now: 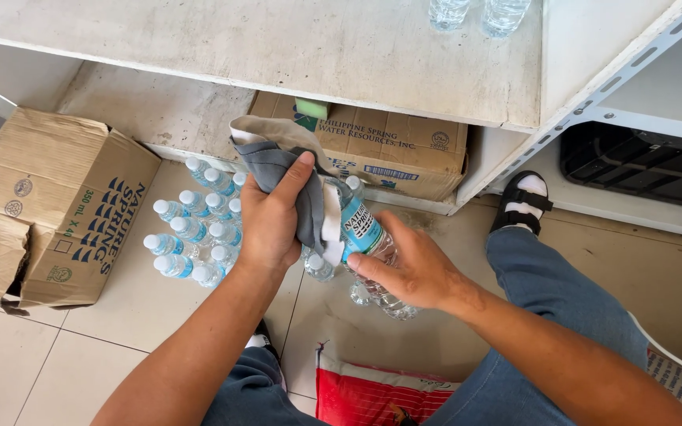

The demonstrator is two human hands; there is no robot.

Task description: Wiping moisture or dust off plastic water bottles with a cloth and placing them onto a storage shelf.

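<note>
Two hands over floor tiles, left hand [268, 225] grip clamped on grey cloth [282, 162], pressed vs water bottle [365, 237], right hand [412, 272] grip closed round bottle's lower half, bottle cluster [195, 233] nr cardboard box [57, 205], shelf [341, 55] above.

Tiled floor [120, 315]: water bottles [195, 233], cardboard box [57, 205], possibly sack [372, 394].
</note>
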